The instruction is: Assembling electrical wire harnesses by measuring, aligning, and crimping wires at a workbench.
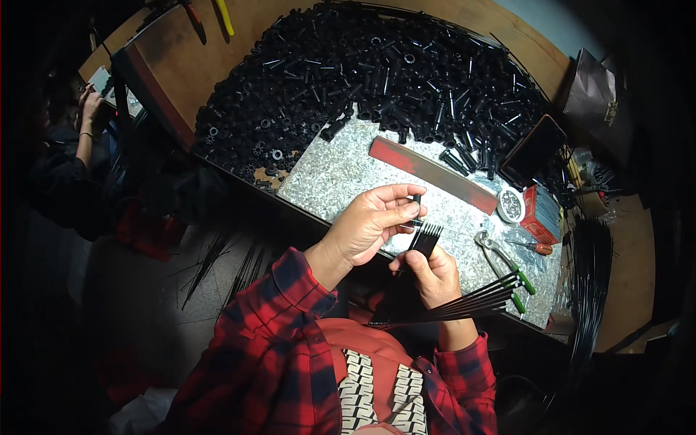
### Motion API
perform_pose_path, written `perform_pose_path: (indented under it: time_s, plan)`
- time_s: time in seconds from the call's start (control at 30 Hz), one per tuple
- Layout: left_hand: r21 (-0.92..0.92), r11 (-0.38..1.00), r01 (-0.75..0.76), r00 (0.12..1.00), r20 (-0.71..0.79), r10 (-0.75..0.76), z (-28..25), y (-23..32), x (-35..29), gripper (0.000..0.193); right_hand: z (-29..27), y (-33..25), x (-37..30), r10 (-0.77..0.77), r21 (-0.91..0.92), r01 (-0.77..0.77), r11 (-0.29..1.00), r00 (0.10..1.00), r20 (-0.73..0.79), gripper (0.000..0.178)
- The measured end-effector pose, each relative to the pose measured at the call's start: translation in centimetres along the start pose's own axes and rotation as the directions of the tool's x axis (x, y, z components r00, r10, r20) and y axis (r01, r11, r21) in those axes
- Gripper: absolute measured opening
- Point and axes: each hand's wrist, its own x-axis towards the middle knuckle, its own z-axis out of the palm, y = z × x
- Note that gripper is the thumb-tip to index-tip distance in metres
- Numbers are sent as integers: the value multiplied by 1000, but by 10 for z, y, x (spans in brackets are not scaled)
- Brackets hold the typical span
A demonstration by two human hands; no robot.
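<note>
Thumb and fingertips of the left hand are drawn together in a pinch around a small black flanged tube, which stands nearly upright with its top showing above the thumb. The other fingers of that hand curl loosely behind it. Just below and to the right, the right hand grasps a flat row of thin black rods, thumb laid across the front and fingers folded behind; their upper ends spread like comb teeth, close under the flanged tube. Whether any tip touches the tube, I cannot tell. More long black rods fan out past the right wrist; whether they belong to the same bundle is unclear.

Both hands are above the near edge of a speckled slab. Beyond it rises a large heap of black tubular pieces. On the slab, a worn red rectangular bar lies slantwise, with a round white tub near its right end. Pliers with green handles lie to the right of the right hand, near an orange-handled screwdriver.
</note>
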Motion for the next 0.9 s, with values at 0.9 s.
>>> perform_pose_path:
  time_s: [0.9]
  plan:
    - [38, 998, 53, 995, 78, -56, -1, 6, -4, 29, -3, 0, -1, -4, -66, 6, 998, 1000, 30, 25]
